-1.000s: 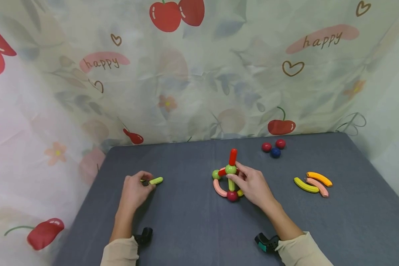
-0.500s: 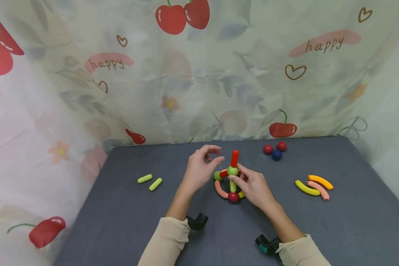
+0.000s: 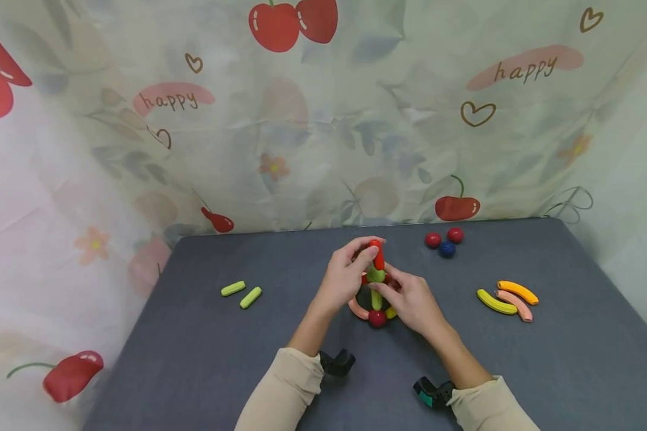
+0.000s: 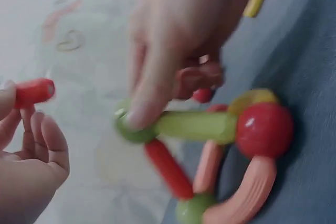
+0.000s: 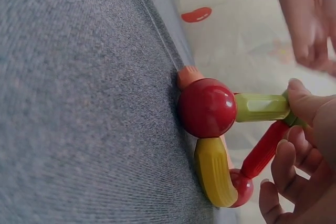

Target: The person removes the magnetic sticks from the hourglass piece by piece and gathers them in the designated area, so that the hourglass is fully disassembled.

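In the head view my left hand [image 3: 345, 272] pinches a red rod [image 3: 378, 257] between thumb and fingers, above a model of magnetic balls and rods. The left wrist view shows that red rod [image 4: 35, 92] apart from the green ball [image 4: 128, 127] at the model's top. My right hand [image 3: 412, 296] grips this green ball between thumb and fingertips. A light green rod [image 5: 261, 107] runs down from it to a dark red ball [image 5: 206, 107] on the table. Slanting red rods join the top to lower balls. Curved pink [image 4: 244, 192] and yellow [image 5: 213, 171] rods form the base.
Two light green rods [image 3: 250, 297] lie on the grey table [image 3: 194, 359] at left. Curved yellow [image 3: 496, 301], pink [image 3: 514, 306] and orange [image 3: 519, 292] rods lie at right. Two red balls [image 3: 433, 240] and a blue ball [image 3: 447, 249] sit near the back edge, before a patterned curtain.
My left hand has left the light green rods at left, moved right to the model and taken hold of the upright red rod. The right hand stays on the model.
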The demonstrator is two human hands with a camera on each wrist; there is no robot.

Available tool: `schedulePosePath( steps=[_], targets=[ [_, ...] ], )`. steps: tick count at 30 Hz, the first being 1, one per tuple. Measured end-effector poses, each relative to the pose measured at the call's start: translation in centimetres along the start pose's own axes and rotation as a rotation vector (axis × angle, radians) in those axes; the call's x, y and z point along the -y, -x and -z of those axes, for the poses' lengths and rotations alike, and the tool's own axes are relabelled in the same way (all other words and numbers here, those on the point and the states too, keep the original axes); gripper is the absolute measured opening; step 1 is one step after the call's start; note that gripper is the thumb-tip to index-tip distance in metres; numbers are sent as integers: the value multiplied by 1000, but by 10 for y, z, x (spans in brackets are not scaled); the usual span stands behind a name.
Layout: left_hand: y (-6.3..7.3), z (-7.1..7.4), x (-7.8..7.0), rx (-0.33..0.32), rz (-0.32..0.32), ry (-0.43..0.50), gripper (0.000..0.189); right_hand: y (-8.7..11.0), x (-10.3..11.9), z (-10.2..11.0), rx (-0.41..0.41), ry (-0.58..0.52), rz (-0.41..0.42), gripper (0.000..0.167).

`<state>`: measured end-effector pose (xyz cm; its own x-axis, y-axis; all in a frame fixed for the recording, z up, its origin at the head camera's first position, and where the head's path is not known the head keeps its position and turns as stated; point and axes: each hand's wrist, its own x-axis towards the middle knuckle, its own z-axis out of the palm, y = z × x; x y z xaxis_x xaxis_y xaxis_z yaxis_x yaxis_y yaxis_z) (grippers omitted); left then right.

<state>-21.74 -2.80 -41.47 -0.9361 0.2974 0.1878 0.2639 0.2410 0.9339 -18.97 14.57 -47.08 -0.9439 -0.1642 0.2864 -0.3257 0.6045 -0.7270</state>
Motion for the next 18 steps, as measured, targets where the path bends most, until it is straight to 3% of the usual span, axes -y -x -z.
schedulePosePath(
  steps=[3,5,7,9,12,15,18],
  targets=[
    [6,14,-1,-42,-19,146,32,-1,1,0,-5,11,-3,43],
    [13,31,5,-109,-30,107,31,-2,1,0,-8,24,-1,37],
    [21,53,17,-198,-2,9,29,-2,2,0,-6,36,2,33],
    [28,80,33,-282,63,-101,29,-2,3,0,-4,46,1,30],
    [34,118,57,-359,173,-267,27,0,3,-1,3,43,-4,28],
    [37,148,78,-353,267,-441,25,1,3,-2,8,27,-16,27],
    [38,166,94,-319,351,-589,21,2,3,-3,13,19,-20,28]
  ],
)
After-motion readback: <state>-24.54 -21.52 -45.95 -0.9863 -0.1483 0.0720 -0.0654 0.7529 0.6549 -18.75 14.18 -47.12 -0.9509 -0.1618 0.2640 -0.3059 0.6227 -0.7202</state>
